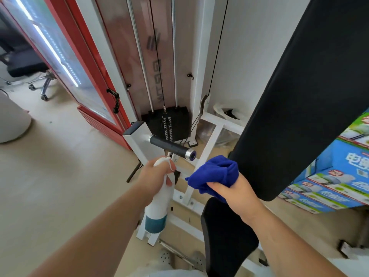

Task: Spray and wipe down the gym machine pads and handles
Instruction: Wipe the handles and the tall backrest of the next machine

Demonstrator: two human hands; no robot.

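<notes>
My left hand (154, 172) grips a white spray bottle (158, 204) with a teal band, its nozzle pointing up toward a black machine handle (169, 145) with a silver end cap. My right hand (235, 193) is closed on a bunched blue cloth (215, 172), just right of the bottle and below the handle's end. A long black back pad (299, 100) slants up along the right side, close to the cloth. A black seat pad (225, 234) sits under my right wrist.
The white machine frame (207, 148) and black weight stack (169, 122) with cables stand behind the handle. A red glass-door fridge (83, 76) is at left, an office chair (30, 64) beyond it. Colourful boxes (335, 176) are stacked at right. The floor is beige.
</notes>
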